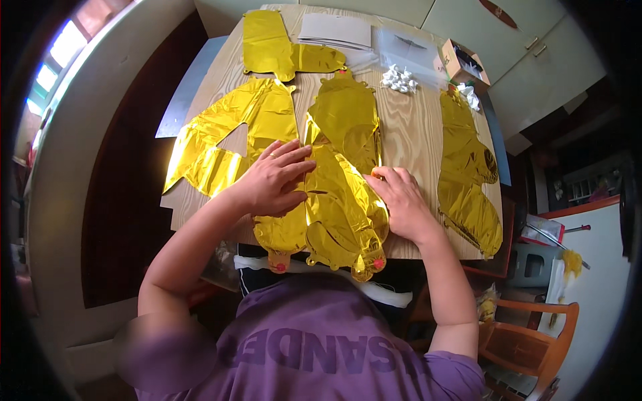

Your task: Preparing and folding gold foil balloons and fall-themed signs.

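The left hand (271, 179) is laid palm-down with fingers slightly spread; the fingers of the right hand (402, 206) are curled at an edge, and whether anything is pinched there cannot be told. Beneath and between the fingers, a flat, crinkled, shiny gold foil piece with rounded lobes (338, 190) is spread out. If it is pulled by one hand while pinned by the other, the thin film could be creased or torn. Toward the body from the fingers, its tabbed end is extended past the rim of the pale wood-grain counter (411, 127), so it could be snagged by clothing or dragged off. Left of the left fingers, a gold foil piece with a triangular opening (271, 110) is crowded close and could be shifted along. Beyond the right fingers, a small heap of white bits (399, 79) could be scattered by a wide sweep.
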A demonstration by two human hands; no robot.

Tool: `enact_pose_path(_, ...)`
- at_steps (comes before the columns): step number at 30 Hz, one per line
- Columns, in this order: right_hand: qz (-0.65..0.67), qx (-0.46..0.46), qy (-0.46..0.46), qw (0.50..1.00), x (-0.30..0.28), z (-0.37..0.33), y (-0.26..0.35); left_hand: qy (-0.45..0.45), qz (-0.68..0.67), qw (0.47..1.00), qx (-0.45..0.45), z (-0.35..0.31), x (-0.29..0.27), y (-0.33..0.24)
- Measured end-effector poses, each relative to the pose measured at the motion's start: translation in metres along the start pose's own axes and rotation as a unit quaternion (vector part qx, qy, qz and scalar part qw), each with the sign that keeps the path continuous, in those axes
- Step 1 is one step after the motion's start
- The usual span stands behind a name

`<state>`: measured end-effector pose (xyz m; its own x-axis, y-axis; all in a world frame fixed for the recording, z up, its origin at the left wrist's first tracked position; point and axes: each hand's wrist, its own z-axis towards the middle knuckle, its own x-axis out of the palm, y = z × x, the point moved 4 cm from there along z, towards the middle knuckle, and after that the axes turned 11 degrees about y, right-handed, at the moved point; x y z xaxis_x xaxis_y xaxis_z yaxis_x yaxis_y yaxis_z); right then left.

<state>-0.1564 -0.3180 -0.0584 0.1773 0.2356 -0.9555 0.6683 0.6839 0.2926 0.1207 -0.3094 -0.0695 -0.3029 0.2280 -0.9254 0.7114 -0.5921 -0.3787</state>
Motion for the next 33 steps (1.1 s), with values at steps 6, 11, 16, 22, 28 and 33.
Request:
enact_pose_path(6,0.005,-0.006,0.001,1.0,-0.002,0.002,-0.001,-0.063,-0.054,0.997,0.011,0.01,0.011,-0.004)
enact_pose_path(11,0.012,0.019,0.005,1.0,-0.008,-0.011,-0.005,-0.105,-0.05,0.993,0.036,0.021,0.015,-0.032)
enact_pose_path(16,-0.003,0.038,0.018,0.999,-0.018,-0.037,-0.01,-0.084,-0.075,0.991,0.074,0.038,0.024,-0.049)
enact_pose_path(22,0.073,0.013,-0.047,0.996,-0.02,-0.041,-0.016,-0.093,-0.025,0.994,0.056,0.036,0.02,-0.042)
enact_pose_path(28,0.067,0.003,-0.15,0.986,-0.047,-0.043,0.029,-0.064,-0.045,0.996,0.034,0.027,0.019,-0.04)
enact_pose_path(33,0.02,-0.02,-0.054,0.998,0.003,-0.031,0.084,-0.067,-0.056,0.996,0.034,0.03,0.015,-0.043)
